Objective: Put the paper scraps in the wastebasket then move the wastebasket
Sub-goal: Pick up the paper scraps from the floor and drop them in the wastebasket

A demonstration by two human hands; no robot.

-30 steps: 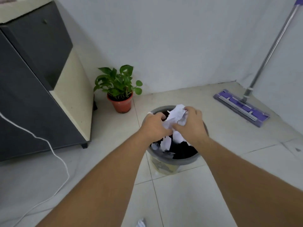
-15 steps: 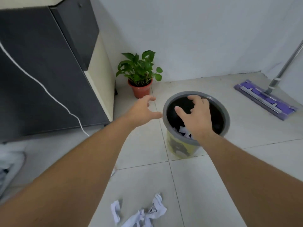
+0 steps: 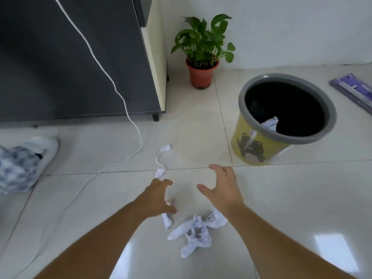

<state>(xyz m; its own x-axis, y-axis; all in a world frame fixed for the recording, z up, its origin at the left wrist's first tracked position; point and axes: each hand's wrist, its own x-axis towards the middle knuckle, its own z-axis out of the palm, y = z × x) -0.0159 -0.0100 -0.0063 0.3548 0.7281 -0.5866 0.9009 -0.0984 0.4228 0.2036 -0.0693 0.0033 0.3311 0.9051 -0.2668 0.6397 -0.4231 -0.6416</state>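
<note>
A yellow wastebasket (image 3: 253, 148) with a grey rim stands upright on the floor at the right, with a white paper scrap (image 3: 270, 123) showing inside it. A pile of crumpled white paper scraps (image 3: 196, 232) lies on the tiles near the bottom centre. A thin twisted paper strip (image 3: 162, 161) lies farther out, left of the basket. My left hand (image 3: 159, 197) hovers open just left of the pile. My right hand (image 3: 221, 188) is open too, above the pile's right side. Neither hand holds anything.
A dark cabinet (image 3: 70, 57) stands at the left, a white cable (image 3: 112, 85) trailing down it onto the floor. A potted plant (image 3: 202, 51) sits by the wall. A purple mop head (image 3: 352, 89) lies at the right edge, a patterned cloth (image 3: 18, 164) at the left.
Both hands let the paper drop into the wastebasket, then drew back and down to the scraps on the floor. The view tilted down and left.
</note>
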